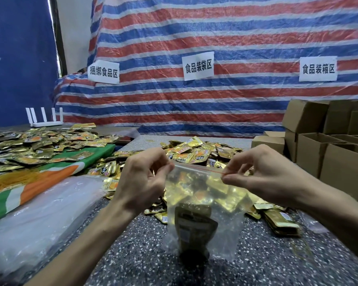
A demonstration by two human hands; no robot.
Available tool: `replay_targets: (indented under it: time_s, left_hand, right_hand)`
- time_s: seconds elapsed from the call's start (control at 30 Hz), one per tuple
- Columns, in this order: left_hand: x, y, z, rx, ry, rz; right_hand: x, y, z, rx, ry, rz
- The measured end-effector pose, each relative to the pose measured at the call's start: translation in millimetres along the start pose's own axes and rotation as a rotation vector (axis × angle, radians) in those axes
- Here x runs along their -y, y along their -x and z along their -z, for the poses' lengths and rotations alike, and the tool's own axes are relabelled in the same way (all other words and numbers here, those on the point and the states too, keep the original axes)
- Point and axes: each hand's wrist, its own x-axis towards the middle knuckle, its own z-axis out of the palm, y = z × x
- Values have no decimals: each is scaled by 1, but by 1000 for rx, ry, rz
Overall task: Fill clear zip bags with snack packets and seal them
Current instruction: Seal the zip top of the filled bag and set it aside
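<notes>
Packing workshop: zone signs (198,66), cartons (318,150)

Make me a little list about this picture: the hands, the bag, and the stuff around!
left hand: pinches the bag's top left corner
right hand: pinches the bag's top right corner
bag: clear, upright, with packets inside
zip: red line stretched between the hands; cannot tell if sealed
pile: loose gold packets behind the bag
boxes: open cardboard, on the right
table: dark and speckled

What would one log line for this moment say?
stage: sealing | left hand: pinches zip bag top | right hand: pinches top | inside: snack packets
</notes>
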Motion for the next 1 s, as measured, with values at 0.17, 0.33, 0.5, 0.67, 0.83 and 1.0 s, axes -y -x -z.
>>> replay_targets:
  time_s: [0.17, 0.33, 0.5, 0.67, 0.83, 1.0]
  left_hand:
    - [1, -1, -1, 6, -17, -6]
    - [2, -2, -1, 15, -9, 4]
    - [5, -3, 1, 24, -1, 22]
    - [6, -2, 2, 17, 38, 56]
    - [6, -1, 3, 22, -3, 57]
    - [48, 7, 47, -117, 45, 302]
  right_hand:
    - [-10, 7, 5, 13, -22, -10]
    - [-22, 11, 9, 18, -43, -20]
    - [-33, 18, 13, 43, -45, -28]
    - [-40, 25, 18, 26, -46, -20]
    - [-46, 29, 21, 27, 9, -28]
    - [-81, 55, 43, -75, 1, -179]
